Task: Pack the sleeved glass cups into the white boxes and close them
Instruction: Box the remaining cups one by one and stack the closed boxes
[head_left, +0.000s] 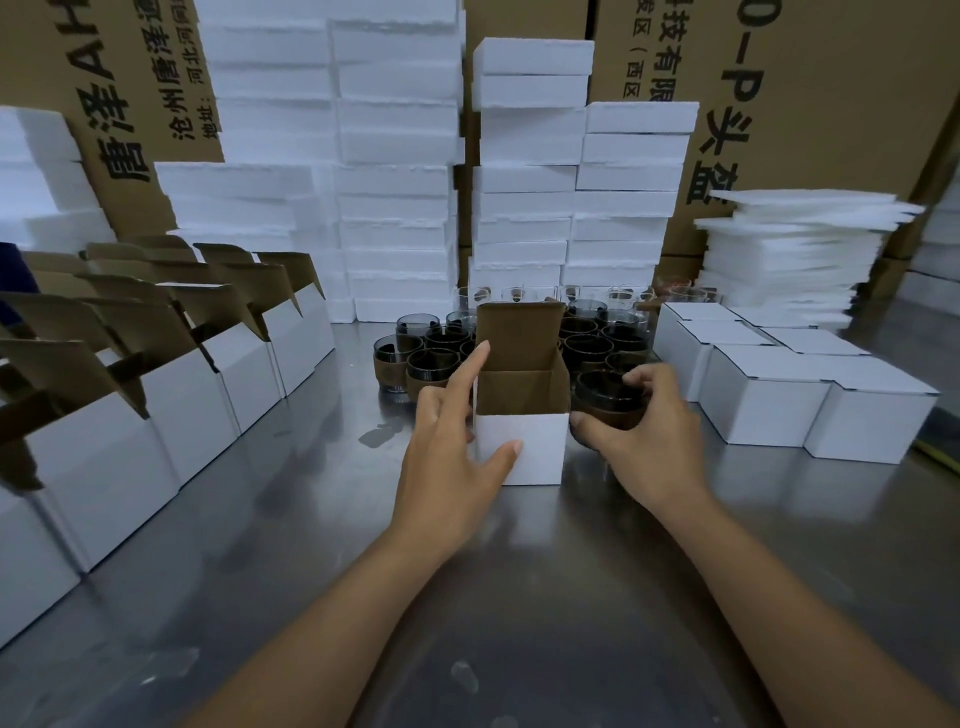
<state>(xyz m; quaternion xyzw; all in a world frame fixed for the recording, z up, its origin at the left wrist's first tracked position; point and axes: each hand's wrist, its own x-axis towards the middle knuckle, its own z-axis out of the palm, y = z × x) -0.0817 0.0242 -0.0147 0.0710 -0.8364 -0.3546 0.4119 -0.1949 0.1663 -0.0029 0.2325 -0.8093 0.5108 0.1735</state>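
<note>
An open white box (535, 441) with a brown inside stands in the middle of the steel table, its lid flap upright and nothing visible inside. My left hand (457, 441) rests against the box's left side, index finger raised along the edge and thumb on the front face. My right hand (641, 431) grips a dark glass cup with a brown sleeve (605, 397) just right of the box. Several more sleeved cups (431, 358) cluster behind the box.
Rows of open white boxes (171, 395) line the left side. Closed white boxes (779, 384) sit on the right. Stacks of white foam blocks (400, 171) and foam sheets (795, 249) stand behind, backed by large brown cartons (841, 93). The steel table (291, 519) stretches toward me.
</note>
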